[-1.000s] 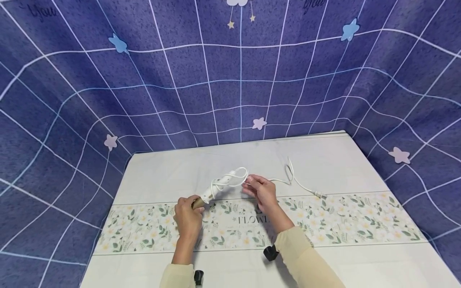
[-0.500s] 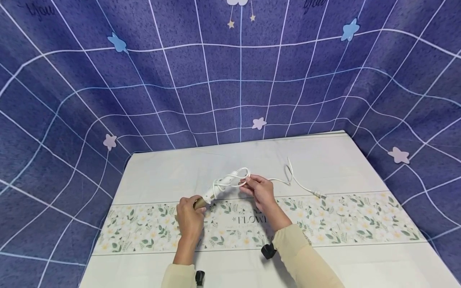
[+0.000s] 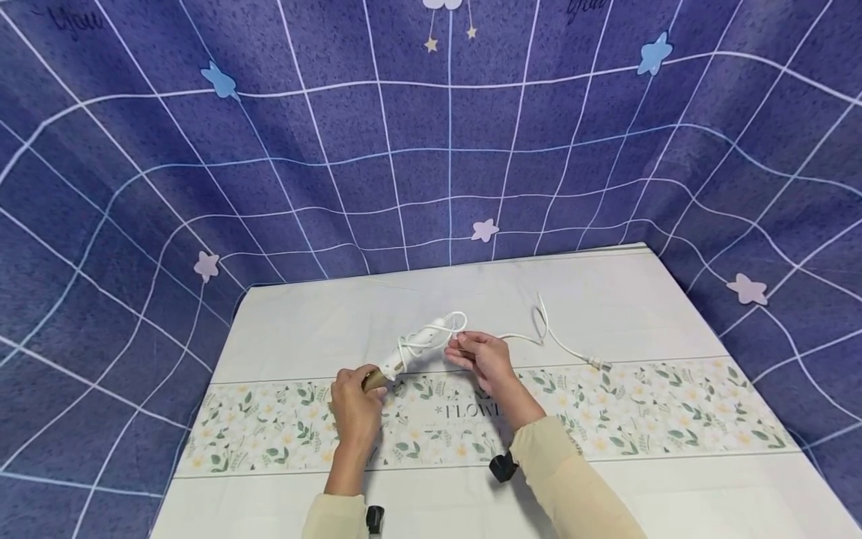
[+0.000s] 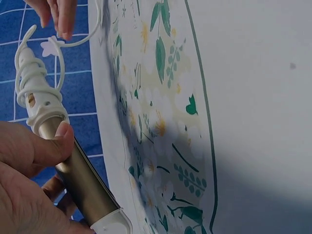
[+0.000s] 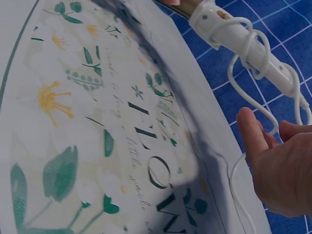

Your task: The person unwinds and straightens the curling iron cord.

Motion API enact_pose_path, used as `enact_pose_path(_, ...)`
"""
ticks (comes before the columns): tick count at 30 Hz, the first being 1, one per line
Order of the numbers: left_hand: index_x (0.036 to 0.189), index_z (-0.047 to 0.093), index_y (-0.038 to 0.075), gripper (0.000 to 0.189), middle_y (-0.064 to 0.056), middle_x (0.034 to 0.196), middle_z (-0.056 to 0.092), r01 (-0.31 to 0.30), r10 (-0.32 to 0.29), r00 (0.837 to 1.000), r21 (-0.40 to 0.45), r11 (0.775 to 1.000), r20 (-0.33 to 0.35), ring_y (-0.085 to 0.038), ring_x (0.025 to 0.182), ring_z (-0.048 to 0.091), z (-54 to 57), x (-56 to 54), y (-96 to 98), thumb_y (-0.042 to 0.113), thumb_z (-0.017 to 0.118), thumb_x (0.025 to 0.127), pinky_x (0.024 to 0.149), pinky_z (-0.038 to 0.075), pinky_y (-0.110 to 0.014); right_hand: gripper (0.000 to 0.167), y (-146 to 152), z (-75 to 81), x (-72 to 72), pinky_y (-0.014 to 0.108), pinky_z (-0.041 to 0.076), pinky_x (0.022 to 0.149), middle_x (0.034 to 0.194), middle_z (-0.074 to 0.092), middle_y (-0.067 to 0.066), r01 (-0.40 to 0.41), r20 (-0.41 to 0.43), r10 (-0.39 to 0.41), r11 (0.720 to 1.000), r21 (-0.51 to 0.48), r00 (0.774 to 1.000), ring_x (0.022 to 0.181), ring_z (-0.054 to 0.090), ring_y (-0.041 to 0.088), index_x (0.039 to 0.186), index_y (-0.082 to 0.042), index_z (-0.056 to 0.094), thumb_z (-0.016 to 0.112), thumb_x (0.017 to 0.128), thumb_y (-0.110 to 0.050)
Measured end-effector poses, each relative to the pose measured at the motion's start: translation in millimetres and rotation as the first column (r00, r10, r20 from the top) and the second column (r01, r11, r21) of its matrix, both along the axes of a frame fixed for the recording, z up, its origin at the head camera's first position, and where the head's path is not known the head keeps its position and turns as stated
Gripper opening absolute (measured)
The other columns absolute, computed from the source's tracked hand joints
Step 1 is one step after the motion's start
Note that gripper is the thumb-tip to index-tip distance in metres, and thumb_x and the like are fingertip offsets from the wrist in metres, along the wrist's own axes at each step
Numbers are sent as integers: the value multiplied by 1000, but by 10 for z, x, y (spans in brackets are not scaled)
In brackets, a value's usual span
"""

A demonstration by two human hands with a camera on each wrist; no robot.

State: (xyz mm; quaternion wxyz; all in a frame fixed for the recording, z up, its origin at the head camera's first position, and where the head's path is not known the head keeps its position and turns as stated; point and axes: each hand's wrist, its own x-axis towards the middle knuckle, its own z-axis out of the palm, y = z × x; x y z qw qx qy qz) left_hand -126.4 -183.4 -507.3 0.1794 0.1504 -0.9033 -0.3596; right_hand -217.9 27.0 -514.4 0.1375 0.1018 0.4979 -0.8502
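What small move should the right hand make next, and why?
Probably pass the cord once more round the white handle: the right hand pinches that cord, which already coils round the handle; the left hand holds the gold barrel; the rest runs loose to the plug.

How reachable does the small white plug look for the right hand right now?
Probably yes: only thin white cord lies between the right hand and the small white plug on the floral white tablecloth, though that hand might first have to release the cord.
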Motion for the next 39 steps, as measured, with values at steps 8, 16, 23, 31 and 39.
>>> enact_pose_path(8,106,71,7,33,-12,93,56,7,-7,1000,19,1000,-18,-32,90,51,37,24,34,0,78,74,85,37,-53,31,-46,-68,-4,43,53,85,97,67,23,-44,5,45,999,-13,999,87,70,30,122,16,52,54,96,0)
enact_pose_path(16,109,70,7,34,-12,98,54,33,-34,999,75,997,9,-30,93,49,57,59,82,-1,76,77,80,42,-46,12,-110,-112,-30,42,53,85,94,68,21,-56,29,59,993,-109,998,82,71,28,102,8,58,58,93,1)
enact_pose_path(23,109,71,8,35,-12,99,56,41,-41,999,63,997,7,-31,95,52,39,72,100,-2,77,75,80,43,-47,24,-80,-124,-90,44,50,90,96,66,18,-15,70,31,974,-228,997,84,69,25,115,8,56,46,94,12)
enact_pose_path(31,112,70,8,37,-8,98,57,91,-95,992,64,994,77,-26,93,52,60,71,30,1,77,76,82,43,-43,22,68,-67,-224,29,54,82,104,66,17,-7,45,18,970,-244,999,94,68,22,117,10,56,48,97,4)
enact_pose_path(39,111,72,10,38,-6,96,57,81,-81,988,10,997,131,-26,90,53,78,71,-59,3,77,75,80,44,-42,15,257,32,-304,26,56,74,91,69,16,-31,-61,12,951,-308,998,83,70,24,104,9,58,46,98,2)
